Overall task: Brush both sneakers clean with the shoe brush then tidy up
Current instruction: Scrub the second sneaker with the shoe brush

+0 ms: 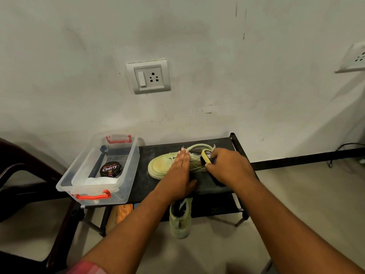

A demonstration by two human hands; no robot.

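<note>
A pale green sneaker (160, 167) lies on its side on the black rack top (223, 144), toe to the left. My left hand (180, 175) lies flat on its laces with straight fingers, pressing it down. My right hand (229, 165) grips the yellow-backed shoe brush (206, 156), whose dark bristles meet the sneaker's side near the heel. The second green sneaker (180, 220) stands on the floor in front of the rack, toe towards me, partly hidden by my left arm.
A clear plastic box (128, 165) with red handles sits on the rack's left end, holding a black Cherry polish tin (110, 169) and a white cloth (100, 180). A dark chair (29, 175) stands at left. The wall with a socket (148, 76) is behind.
</note>
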